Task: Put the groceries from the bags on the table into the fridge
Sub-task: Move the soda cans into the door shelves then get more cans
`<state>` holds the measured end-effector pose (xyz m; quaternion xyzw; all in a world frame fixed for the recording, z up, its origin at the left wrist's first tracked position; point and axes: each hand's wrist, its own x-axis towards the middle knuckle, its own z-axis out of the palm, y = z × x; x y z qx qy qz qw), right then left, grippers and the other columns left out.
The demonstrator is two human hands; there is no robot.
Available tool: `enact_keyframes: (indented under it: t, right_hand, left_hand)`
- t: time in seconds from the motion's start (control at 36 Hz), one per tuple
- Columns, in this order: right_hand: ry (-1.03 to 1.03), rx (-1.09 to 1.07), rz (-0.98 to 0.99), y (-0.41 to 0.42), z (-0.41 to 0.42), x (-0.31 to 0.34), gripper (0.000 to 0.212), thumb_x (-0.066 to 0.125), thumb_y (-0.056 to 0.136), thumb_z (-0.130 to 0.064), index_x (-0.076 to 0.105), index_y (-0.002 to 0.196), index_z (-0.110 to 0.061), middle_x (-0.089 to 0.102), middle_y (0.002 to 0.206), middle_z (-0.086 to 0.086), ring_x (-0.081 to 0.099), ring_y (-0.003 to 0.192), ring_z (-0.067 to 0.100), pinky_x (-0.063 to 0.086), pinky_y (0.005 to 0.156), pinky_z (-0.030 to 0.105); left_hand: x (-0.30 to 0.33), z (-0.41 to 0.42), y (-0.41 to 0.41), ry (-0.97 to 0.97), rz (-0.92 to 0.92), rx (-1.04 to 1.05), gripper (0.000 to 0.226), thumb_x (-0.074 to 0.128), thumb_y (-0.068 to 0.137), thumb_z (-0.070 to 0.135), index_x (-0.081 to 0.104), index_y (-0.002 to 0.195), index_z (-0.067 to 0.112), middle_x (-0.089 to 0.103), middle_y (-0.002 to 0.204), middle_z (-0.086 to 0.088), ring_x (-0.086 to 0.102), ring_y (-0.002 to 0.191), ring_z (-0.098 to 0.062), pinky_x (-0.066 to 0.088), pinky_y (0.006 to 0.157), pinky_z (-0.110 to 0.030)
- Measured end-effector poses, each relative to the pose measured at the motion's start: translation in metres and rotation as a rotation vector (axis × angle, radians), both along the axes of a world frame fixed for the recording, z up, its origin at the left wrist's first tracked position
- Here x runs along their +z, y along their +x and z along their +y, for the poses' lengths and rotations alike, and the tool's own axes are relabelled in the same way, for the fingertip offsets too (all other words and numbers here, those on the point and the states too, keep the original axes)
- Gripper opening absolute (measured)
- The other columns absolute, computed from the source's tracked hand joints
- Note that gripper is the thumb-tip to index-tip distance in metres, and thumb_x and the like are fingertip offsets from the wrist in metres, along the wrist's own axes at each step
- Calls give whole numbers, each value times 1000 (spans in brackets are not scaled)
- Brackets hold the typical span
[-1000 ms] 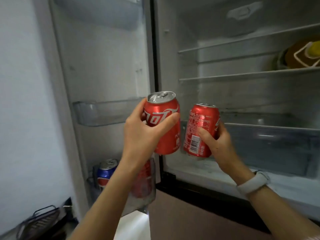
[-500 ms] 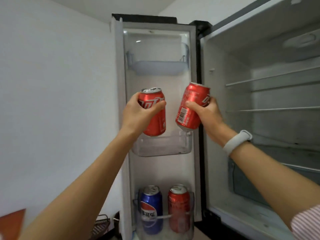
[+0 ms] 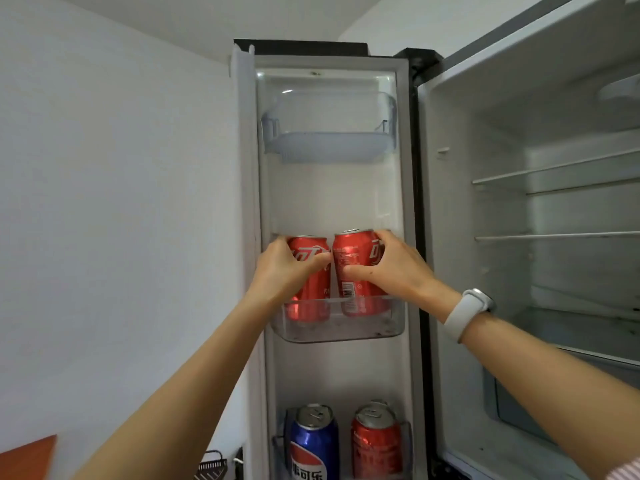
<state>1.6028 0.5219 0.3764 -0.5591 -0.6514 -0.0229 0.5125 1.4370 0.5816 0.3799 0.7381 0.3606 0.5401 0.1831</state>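
While both hands grip them, two red cans [image 3: 358,271] stand in middle door bin [image 3: 337,329]

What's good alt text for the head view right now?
Two hands lower two red cola cans side by side into the middle door bin of an open fridge: left hand on the left can, right hand on the right can. A blue can and a red can stand in the bottom bin.
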Motion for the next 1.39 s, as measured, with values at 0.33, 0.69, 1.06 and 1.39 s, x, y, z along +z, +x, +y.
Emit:
enact_keyframes:
  t: [0.33,0.69,1.06,1.39]
  right_hand:
    - [64,-10,-3,-2,4,-7,71,71,76,-37,34,134,-19,46,126,2,48,101,12,45,79,27]
    - [53,-5,-25,-1,-10,-13,70,69,79,-36,30,136,-20,44,131,4,51,109,16,45,85,30]
    - [434,-134,-214,-42,-33,-33,43,50,88,-32,47,126,-13,52,125,6,49,113,21,44,98,39]
    - [394,206,-233,-229,-11,-134,35,44,86,-24,59,115,-12,65,109,2,58,102,17,49,89,32]
  left_hand:
    - [-17,-15,-1,288,135,271,56,73,76,40,49,117,11,62,110,-6,61,98,-23,53,83,-35]
    - [-21,-29,-1,398,345,581,66,54,86,51,37,138,14,54,131,-5,45,119,-26,39,93,-41]
    - [-52,-36,-37,557,204,500,49,55,85,37,54,127,12,59,126,-6,53,116,-25,38,98,-42]
    - [-171,-27,-229,433,274,608,45,45,84,36,59,120,12,62,120,-6,57,111,-26,42,94,-43]
